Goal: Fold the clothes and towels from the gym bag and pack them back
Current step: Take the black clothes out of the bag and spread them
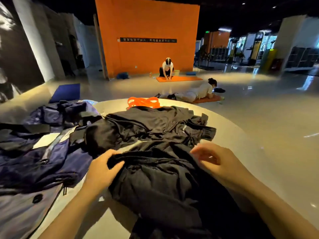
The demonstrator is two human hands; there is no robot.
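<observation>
On the round pale platform, a navy nylon gym bag sprawls along the left edge beside a heap of black crumpled clothes at the centre, whose near hem the left hand grips, while the blurred right hand hovers with fingers loosely spread.

A big orange wall stands in the middle of a dark room. The floor is shiny and pale. A blue mat lies on the left. Two people are on orange mats. Small lights shine up on the black ceiling.
</observation>
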